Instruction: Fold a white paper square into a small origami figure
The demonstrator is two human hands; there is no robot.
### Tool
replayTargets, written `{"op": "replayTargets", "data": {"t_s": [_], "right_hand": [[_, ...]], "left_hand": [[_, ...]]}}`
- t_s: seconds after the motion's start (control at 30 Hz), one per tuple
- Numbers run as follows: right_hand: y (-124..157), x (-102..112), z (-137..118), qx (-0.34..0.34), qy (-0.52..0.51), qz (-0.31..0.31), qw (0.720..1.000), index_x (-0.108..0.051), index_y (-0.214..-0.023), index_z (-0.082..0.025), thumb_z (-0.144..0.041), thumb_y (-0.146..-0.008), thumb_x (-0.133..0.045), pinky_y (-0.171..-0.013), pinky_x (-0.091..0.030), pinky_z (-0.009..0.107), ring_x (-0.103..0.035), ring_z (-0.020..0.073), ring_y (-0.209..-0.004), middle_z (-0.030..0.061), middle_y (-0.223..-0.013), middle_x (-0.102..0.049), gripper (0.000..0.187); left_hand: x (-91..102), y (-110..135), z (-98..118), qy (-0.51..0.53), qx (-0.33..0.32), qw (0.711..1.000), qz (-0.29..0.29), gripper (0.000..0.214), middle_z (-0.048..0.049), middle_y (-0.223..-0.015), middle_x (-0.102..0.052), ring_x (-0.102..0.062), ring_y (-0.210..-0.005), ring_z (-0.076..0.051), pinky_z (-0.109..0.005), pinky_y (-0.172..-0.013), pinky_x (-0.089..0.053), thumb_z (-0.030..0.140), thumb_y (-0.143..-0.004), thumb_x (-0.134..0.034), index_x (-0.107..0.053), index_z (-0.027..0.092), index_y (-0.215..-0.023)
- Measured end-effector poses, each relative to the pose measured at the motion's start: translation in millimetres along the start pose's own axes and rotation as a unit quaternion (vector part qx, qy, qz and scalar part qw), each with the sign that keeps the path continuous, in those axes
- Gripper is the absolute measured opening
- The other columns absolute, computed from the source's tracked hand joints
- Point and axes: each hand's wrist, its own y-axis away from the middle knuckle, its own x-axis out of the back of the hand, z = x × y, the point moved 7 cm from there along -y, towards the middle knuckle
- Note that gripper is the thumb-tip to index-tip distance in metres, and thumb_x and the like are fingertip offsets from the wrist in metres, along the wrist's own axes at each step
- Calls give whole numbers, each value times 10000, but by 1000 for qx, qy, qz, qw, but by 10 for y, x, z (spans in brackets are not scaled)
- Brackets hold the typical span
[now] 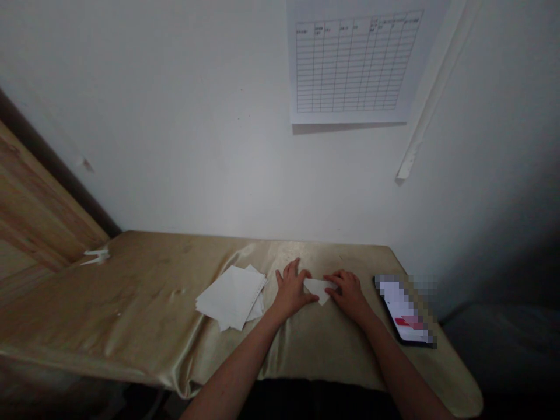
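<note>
A small piece of white paper [319,288], folded to a triangle with its point toward me, lies on the cloth-covered table between my hands. My left hand [290,293] has its thumb and index finger at the paper's left corner, the other fingers spread away to the left. At the right corner, the thumb and fingers of my right hand [347,293] close on the paper and hide that end. Left of my left hand sits a loose stack of white paper sheets [234,294], its edges uneven.
A phone [405,315] with a lit, partly pixelated screen lies right of my right hand. The gold satin tablecloth [144,291] has folds near the front edge. Small white objects [97,255] rest at the far left. A printed chart [354,70] hangs on the wall behind.
</note>
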Motion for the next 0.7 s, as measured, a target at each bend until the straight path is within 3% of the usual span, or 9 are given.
{"op": "replayTargets", "data": {"t_s": [0.23,0.43,0.6,0.7], "right_hand": [[2,7,-4,11,-21,24,999,-706,-1033,-288,-364,-878,-599,-1009,-354,449,-553,243,-1041,49,-1020,-631,203],[-27,121,70,-34,-77,95,992,-678,-912,-221,-391,-886,-551,-936,-390,426,-557,254,-999,68,-959,-665,214],[-4,248,113,-83,-127,167,974,-643,-920,-205,-453,-873,-537,-903,-414,421,-577,252,-939,76,-937,-682,274],[0,232,81,-89,-157,167,969,-638,-886,-214,-484,-853,-563,-893,-429,419,-594,250,-907,70,-906,-686,283]], "left_hand": [[19,25,73,12,-49,998,42,615,-125,-1598,-198,-231,-1456,-378,-699,-1126,-114,357,-594,-899,-603,290,-1129],[111,37,67,42,-43,993,98,742,-145,-1583,-224,-241,-1460,-347,-690,-1128,-155,291,-697,-831,-470,302,-1345],[158,60,116,48,-83,988,119,305,-80,-1524,-368,-337,-1403,-319,-653,-1130,-203,269,-816,-722,-665,315,-1112],[97,57,170,64,-105,987,102,264,-66,-1453,-474,-399,-1356,-302,-604,-1126,-262,260,-816,-724,-710,326,-1071]]}}
